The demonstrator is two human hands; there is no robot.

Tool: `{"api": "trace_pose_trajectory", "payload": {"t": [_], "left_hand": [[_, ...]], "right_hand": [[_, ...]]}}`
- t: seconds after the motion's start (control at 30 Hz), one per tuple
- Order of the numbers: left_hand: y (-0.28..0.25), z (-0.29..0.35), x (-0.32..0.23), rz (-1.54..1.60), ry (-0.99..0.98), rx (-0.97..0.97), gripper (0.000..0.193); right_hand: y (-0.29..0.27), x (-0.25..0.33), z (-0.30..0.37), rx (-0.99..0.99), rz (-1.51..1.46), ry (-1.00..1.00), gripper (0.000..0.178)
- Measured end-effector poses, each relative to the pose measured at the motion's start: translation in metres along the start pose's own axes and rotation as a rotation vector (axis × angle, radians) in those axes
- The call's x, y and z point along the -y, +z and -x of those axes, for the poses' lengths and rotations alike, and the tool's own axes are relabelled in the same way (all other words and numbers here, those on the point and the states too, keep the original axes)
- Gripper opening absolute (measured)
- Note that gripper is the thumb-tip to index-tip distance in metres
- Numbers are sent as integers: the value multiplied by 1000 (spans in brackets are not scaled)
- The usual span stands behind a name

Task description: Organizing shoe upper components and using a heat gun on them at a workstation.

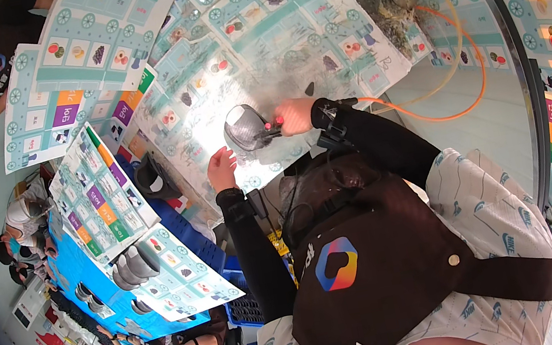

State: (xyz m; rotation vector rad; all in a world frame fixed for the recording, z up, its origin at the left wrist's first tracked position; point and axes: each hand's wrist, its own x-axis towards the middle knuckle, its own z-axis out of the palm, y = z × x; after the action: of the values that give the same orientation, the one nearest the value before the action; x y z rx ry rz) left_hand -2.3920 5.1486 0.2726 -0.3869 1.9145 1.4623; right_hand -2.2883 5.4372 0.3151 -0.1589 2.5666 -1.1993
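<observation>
My right hand (296, 116) is closed round a small spray gun (272, 127) with red parts, and an orange hose (382, 103) runs off behind the wrist. Just left of its nozzle, a rounded grey cupped piece (242, 125) with a dark rim lies on the printed board surface (205, 104). Pale haze hangs over the board near the nozzle. Below and left of the grey piece, my left hand (222, 169) is held with fingers apart and nothing in it. A small dark flat scrap (310, 87) lies beyond my right hand.
Printed boards (80, 66) stand up at the left and far side. A dark cupped item (153, 178) sits left of the work surface, with stacked grey pieces (134, 265) nearer. A caked device (393, 0) holds the hoses at far right. People sit along a blue table (90, 268).
</observation>
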Motion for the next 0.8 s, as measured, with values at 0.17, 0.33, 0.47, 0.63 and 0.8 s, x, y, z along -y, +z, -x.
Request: {"api": "trace_pose_trajectory", "payload": {"t": [0.17,0.33,0.47,0.63,0.8], "left_hand": [[3,-22,14,-97,52,-7,31],[6,-40,27,-171,102,22,29],[21,-45,20,-368,168,-65,31],[8,-35,13,-820,492,-162,38],[88,-17,-21,-844,415,-248,43]], "right_hand": [[-14,8,10,-26,-48,249,24],[-32,38,7,-344,-131,262,20],[-46,44,15,-209,-127,351,20],[-36,12,55,-247,-158,188,24],[-58,-119,160,-581,42,500,32]]}}
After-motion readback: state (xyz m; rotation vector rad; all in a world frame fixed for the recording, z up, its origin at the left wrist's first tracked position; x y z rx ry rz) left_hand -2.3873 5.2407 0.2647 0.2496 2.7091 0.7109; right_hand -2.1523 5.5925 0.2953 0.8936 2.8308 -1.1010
